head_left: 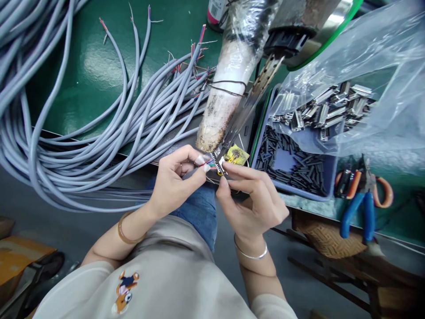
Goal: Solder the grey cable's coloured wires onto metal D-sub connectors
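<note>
seemingly wires (211, 164) within left grip (175, 179)

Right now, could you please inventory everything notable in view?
bench: one, green, behind
cables: many, grey, left
tube: one, whitish, centre
soldering iron: one, dark, centre
pad: one, yellow, centre
connector: one, silvery, between hands
wires: several, coloured, at connector
tray: one, blue, right
sleeves: many, black, in tray
bag: one, clear, right
metal parts: many, silvery, right
pliers: one, blue-handled, right
handles: two, orange, beside pliers
container: one, pink-white, top
box: one, orange-brown, lower left
shirt: one, beige, bottom
left hand: one, bare, at wires
right hand: one, bare, at connector
</note>
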`<move>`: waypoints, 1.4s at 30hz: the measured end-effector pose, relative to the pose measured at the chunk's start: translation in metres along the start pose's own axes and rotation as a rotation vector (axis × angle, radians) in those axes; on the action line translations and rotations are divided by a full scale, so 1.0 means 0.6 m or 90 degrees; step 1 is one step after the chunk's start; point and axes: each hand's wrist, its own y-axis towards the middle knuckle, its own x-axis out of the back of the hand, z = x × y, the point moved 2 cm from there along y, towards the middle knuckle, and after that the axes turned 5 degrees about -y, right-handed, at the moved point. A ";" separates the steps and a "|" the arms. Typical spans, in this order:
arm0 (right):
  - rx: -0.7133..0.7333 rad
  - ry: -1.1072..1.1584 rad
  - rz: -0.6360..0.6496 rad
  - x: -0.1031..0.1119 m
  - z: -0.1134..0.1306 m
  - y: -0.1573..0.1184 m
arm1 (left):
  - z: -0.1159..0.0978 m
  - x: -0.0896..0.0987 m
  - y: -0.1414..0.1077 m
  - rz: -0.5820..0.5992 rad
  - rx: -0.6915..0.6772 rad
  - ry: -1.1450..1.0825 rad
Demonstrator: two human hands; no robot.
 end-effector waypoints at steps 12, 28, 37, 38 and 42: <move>-0.001 0.027 0.017 -0.003 -0.003 0.006 | -0.009 -0.005 0.003 -0.021 0.004 -0.007; 0.025 0.010 0.052 -0.001 0.002 0.003 | -0.002 0.000 0.004 -0.018 0.035 -0.007; 0.020 0.191 0.007 0.031 -0.012 -0.051 | 0.000 0.006 -0.034 0.055 0.212 -0.100; 0.042 0.203 0.012 0.035 -0.008 -0.057 | -0.004 0.007 -0.040 0.088 0.243 -0.129; 0.076 0.154 0.030 0.049 0.022 -0.067 | -0.018 0.011 -0.071 0.236 0.337 -0.214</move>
